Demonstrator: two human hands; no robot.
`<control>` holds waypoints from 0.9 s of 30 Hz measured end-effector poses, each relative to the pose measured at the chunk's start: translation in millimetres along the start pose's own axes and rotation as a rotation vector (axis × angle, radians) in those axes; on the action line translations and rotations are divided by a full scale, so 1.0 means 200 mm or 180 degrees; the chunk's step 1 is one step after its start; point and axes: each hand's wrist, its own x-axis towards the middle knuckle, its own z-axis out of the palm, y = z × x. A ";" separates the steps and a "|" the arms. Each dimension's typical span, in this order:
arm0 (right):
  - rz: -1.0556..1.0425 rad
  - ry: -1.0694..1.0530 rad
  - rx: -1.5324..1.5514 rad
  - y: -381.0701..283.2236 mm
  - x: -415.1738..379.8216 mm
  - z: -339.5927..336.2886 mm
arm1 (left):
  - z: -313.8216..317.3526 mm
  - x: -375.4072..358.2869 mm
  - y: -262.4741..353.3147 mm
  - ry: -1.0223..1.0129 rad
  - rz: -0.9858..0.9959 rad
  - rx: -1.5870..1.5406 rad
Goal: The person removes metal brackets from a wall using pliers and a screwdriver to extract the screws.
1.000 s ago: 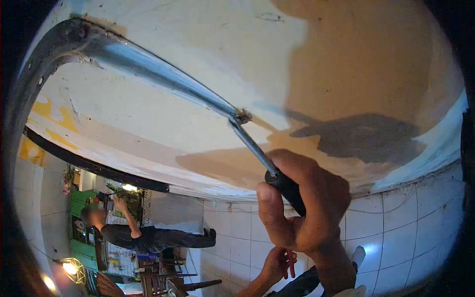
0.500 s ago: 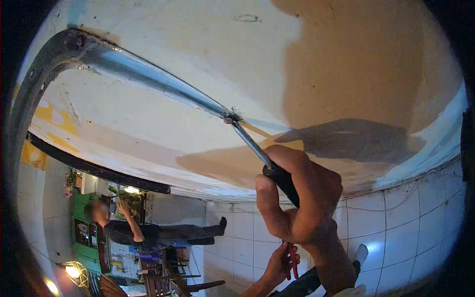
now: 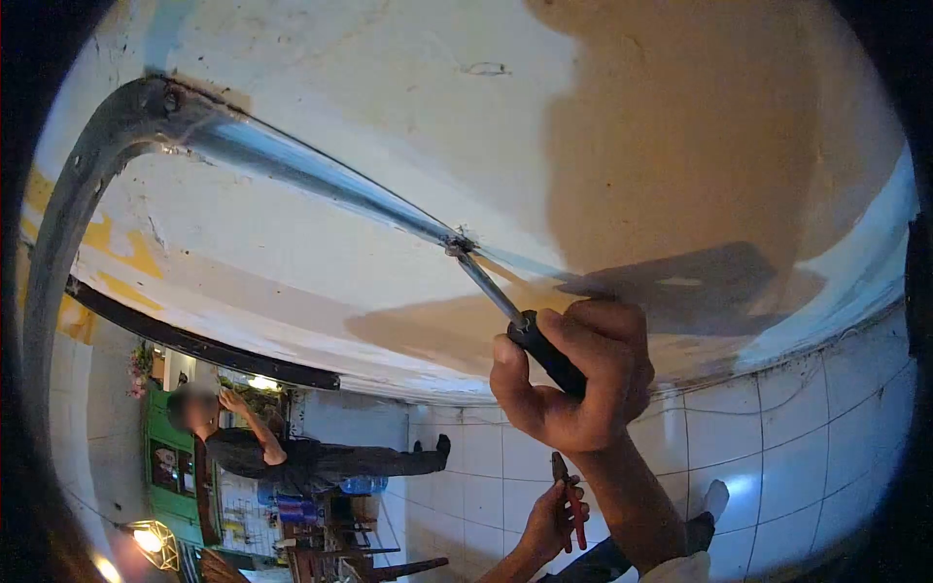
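My right hand point(image 3: 583, 374) is closed round the black handle point(image 3: 546, 355) of a screwdriver point(image 3: 491, 291). Its metal shaft slants up to a small fastener point(image 3: 457, 247) at the end of a grey metal bar point(image 3: 311, 175) along the pale wall; whether the tip sits in a slot is too small to tell. The bar bends sharply at its other end, where a screw head point(image 3: 171, 99) shows. Lower down, away from the wall, my left hand point(image 3: 549, 520) grips red-handled pliers point(image 3: 573, 515), jaws pointing up in the picture.
The view is turned sideways. A dark strip point(image 3: 204, 335) runs along the wall's edge. Another person point(image 3: 292, 457) stands farther off, near a green cabinet point(image 3: 160, 428) and wooden furniture point(image 3: 340, 544). A lit lamp point(image 3: 151, 539) is at lower left. White tiles point(image 3: 768, 428) cover the floor.
My right hand and the screwdriver handle have shifted slightly left, with the grip turned a little. The pliers' jaws now show clear of my right wrist. The other person's hand has moved toward their head.
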 end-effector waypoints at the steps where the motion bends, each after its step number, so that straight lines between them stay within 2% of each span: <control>1: 0.0029 -0.0004 0.0025 0.00 0.00 -0.01 | 0.02 -0.02 0.02 0.0063 0.0005 0.0008; 7: 0.0053 0.0237 0.0322 0.00 0.03 0.00 | -0.01 -0.01 0.05 0.0070 -0.0130 0.0159; 12: 0.0093 0.0246 0.0206 -0.03 0.08 -0.06 | 0.01 -0.03 -0.01 -0.0109 0.0006 0.0283; 19: 0.0101 -0.0084 0.0078 -0.02 0.07 -0.09 | 0.06 -0.03 0.00 0.0123 -0.0195 0.0216; 27: 0.0087 0.0024 0.0285 -0.02 0.11 -0.03 | 0.10 -0.07 0.05 0.0239 -0.0163 0.0267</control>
